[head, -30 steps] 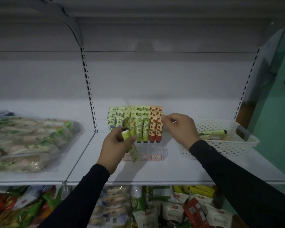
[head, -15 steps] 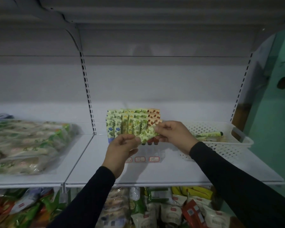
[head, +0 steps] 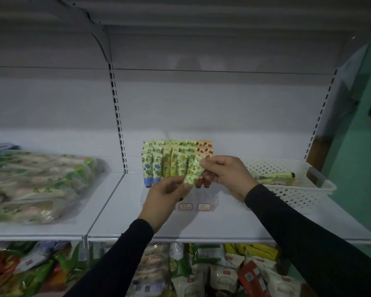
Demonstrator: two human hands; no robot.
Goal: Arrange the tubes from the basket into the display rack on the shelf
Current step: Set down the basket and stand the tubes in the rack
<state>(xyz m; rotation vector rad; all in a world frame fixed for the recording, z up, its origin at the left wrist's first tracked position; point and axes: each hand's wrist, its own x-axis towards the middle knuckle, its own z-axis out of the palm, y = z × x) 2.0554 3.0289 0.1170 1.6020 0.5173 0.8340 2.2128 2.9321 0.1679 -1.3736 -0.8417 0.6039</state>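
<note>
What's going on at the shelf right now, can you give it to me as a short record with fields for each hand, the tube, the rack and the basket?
left hand: grips the lower end of the green tube
right hand: pinches the tube's upper end
green tube: tilted, held in front of the display rack, not yet slotted in
display rack: rows of upright tubes, blue at left, green in the middle, red at right
basket: white, right of the rack, at least one tube left lying inside

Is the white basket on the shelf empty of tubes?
No: at least one green tube with a dark cap lies in the white basket, right of the display rack.
</note>
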